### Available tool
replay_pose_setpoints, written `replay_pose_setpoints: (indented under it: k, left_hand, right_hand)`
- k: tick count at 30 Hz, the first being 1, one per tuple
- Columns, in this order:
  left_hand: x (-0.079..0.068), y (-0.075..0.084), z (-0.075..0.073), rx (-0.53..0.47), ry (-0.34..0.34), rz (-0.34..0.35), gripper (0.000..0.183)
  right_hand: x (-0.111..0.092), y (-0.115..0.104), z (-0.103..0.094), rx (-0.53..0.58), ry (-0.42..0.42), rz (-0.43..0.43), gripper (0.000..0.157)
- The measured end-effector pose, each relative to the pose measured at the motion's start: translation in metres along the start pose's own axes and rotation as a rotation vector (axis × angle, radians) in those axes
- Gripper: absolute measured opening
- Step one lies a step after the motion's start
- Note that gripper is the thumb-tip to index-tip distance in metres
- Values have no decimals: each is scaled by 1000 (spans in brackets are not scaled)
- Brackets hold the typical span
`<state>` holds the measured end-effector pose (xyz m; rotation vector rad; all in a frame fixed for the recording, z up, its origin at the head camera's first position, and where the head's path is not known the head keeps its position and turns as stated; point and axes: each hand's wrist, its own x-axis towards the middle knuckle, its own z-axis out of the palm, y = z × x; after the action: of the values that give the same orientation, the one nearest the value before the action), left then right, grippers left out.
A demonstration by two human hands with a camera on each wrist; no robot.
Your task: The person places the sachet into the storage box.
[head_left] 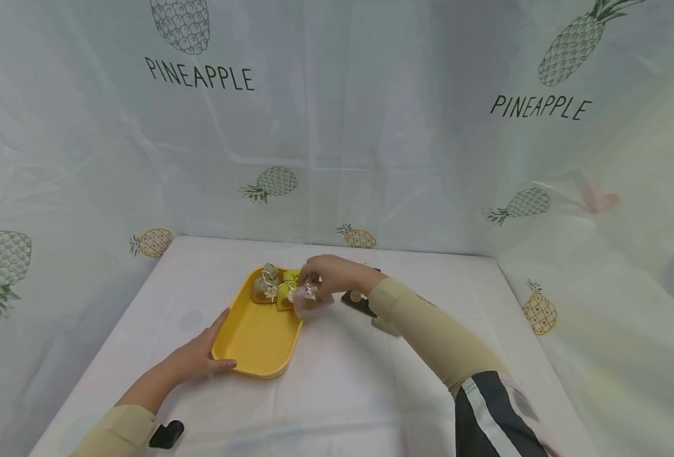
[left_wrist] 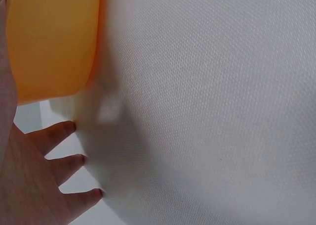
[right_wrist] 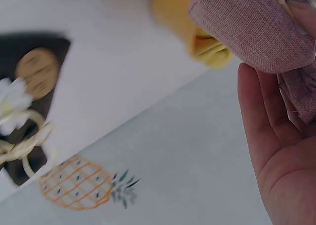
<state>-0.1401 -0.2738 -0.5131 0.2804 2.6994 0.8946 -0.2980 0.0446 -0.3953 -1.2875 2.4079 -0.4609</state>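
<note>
A shallow yellow tray (head_left: 259,339) lies on the table, with a grey-green cloth pouch (head_left: 264,289) and a yellow pouch (head_left: 284,298) side by side at its far end. My left hand (head_left: 197,355) rests along the tray's near left corner, thumb at the rim. Its other fingers (left_wrist: 69,166) are straight and spread beside the tray in the left wrist view. With my right hand (head_left: 331,276) I pinch a pink cloth pouch (right_wrist: 256,32) by its gathered neck, over the tray's far right edge beside the yellow pouch.
Right of the tray, partly behind the right forearm, lies a black pouch (right_wrist: 59,47) with a wooden disc, white flower and twine bow. A greenish item (head_left: 384,326) lies near it. A black object (head_left: 167,435) is beside the left sleeve. Pineapple-printed sheeting (head_left: 371,146) surrounds the table.
</note>
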Motion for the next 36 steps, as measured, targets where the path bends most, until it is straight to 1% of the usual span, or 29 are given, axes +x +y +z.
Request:
replay_pose_setpoints:
  k: [5, 8, 13, 19, 26, 31, 36]
  left_hand:
    - [0, 0, 1, 14, 1, -9, 121]
    - [0, 1, 1, 9, -2, -20, 121]
    - [2, 3, 1, 2, -6, -40, 122]
    - [1, 2, -1, 2, -6, -23, 121]
    - [1, -1, -1, 10, 5, -2, 120]
    - [1, -2, -1, 6, 7, 2, 120]
    - [1, -3, 0, 2, 9, 9, 119]
  right_hand:
    - [13, -13, 1, 29, -1, -66, 39]
    - [22, -20, 3, 34, -12, -87, 36]
    - [36, -26, 9, 87, -18, -102, 35]
    - [56, -30, 20, 194, -6, -102, 36]
    - [77, -36, 29, 289, 37, -39, 32]
    - [84, -42, 33, 365, 46, 18, 35]
    - [91, -40, 42, 430, 59, 81, 37]
